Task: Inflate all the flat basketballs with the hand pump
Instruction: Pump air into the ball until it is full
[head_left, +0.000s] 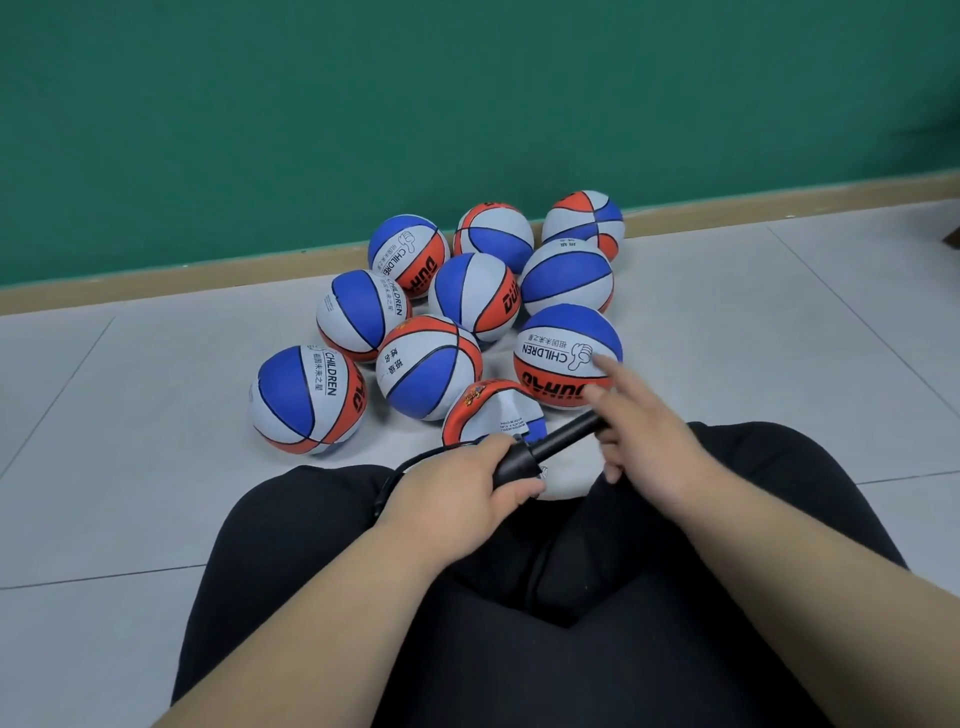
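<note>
1. One green wall (311, 104) is seen at the back, edged at its foot by a wooden skirting (156, 283).
2. Pale tiles are laid over the floor (779, 312).
3. Black-trousered legs (571, 649) are spread on the floor, knees apart.
4. Nine round balls (428, 366), blue, white and orange, are bunched together on the floor between the knees and the skirting.
5. A tenth, flat ball (498, 410) is crumpled just before the knees, nearest the person and touching the bunch.
6. The pump (540, 447) is gripped round its barrel by the left hand (457, 486), above the flat ball.
7. The rod end is met by the right hand (649, 447); two fingers are held straight, and a grip cannot be told.
8. A black hose (410, 462) is looped beside the left hand.
</note>
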